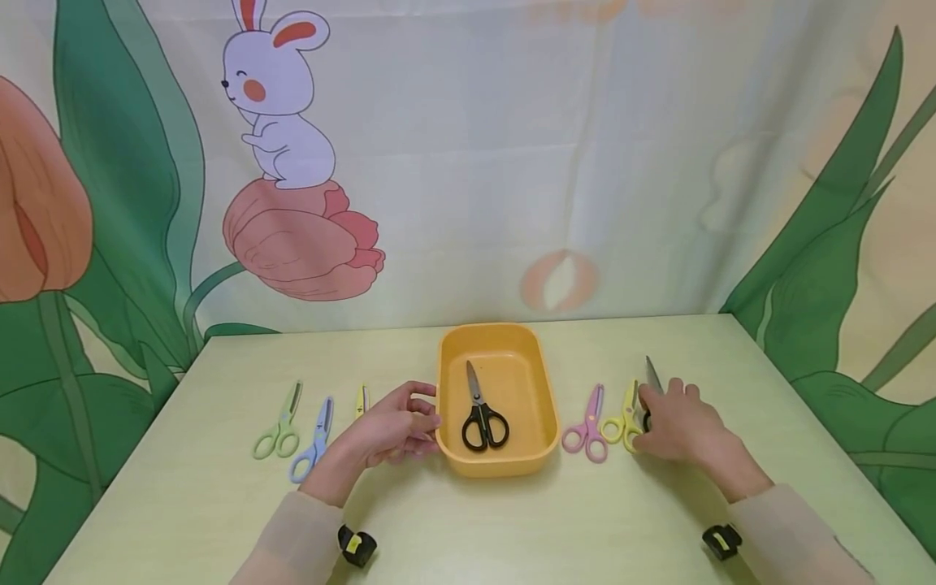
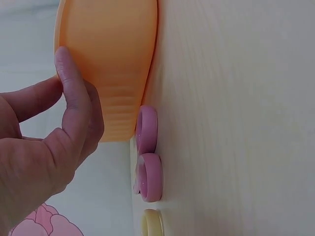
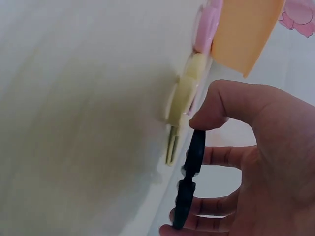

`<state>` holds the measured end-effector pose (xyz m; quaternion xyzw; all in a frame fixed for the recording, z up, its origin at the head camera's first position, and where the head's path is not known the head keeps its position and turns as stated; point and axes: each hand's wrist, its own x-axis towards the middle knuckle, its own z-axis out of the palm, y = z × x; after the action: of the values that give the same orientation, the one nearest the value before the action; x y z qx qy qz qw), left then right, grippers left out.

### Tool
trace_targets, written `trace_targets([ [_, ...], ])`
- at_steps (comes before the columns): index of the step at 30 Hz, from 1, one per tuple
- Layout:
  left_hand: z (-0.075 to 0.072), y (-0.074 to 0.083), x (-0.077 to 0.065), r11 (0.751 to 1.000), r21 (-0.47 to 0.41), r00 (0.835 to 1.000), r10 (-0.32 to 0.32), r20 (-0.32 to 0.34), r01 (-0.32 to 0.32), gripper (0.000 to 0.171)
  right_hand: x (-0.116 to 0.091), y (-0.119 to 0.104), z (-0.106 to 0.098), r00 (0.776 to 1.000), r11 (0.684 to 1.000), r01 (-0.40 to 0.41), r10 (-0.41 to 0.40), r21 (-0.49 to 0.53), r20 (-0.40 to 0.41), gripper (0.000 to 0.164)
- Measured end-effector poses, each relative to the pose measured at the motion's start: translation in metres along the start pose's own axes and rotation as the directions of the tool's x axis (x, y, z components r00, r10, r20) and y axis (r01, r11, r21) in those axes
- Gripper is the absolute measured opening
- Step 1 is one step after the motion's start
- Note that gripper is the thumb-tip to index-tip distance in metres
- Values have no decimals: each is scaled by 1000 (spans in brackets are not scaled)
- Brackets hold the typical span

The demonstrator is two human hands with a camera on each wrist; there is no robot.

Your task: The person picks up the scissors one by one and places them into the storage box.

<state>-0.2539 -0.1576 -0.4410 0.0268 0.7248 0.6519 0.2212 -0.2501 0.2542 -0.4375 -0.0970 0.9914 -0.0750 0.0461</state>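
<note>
Locating the held scissors (image 1: 653, 375), we find them in the right hand (image 1: 683, 426), on the right side of the counter (image 1: 556, 528) and well apart from the left hand (image 1: 391, 422). We observe the right hand pinching their black handles, thumb at one end and fingers at the other, spread only as far as the handles require. The blades project beyond the fingers and point toward the far edge of the counter.

We note the left hand half-spread, fingers loosely bent, with its fingertips touching the outside of the left wall of the orange tray (image 1: 521, 390). Inside this tray we identify a second black-handled pair (image 1: 478, 414), tips directed away from us, lying between the two hands.

Immediately left of the right hand, we record the right yellow scissors (image 1: 627, 422); just beside these, toward the tray, lie the pink scissors (image 1: 587, 431). To the left of the tray, we list pink finger loops (image 2: 149, 178) near the left hand, a partly hidden left yellow pair (image 1: 361, 400), the blue scissors (image 1: 317, 447) and, outermost, the green scissors (image 1: 281, 431). Behind the counter we see a printed cloth (image 1: 468, 162).
</note>
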Motion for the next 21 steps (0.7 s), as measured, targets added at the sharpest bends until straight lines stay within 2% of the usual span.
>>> trace_targets([
  [9, -1, 0, 1, 1000, -10, 999, 24, 23, -24, 52, 6, -15, -14, 993, 997, 66, -63, 30, -99, 37],
  [21, -2, 0, -1, 1000, -13, 999, 25, 26, -25, 52, 13, -33, -24, 988, 994, 101, -95, 36, -123, 37],
])
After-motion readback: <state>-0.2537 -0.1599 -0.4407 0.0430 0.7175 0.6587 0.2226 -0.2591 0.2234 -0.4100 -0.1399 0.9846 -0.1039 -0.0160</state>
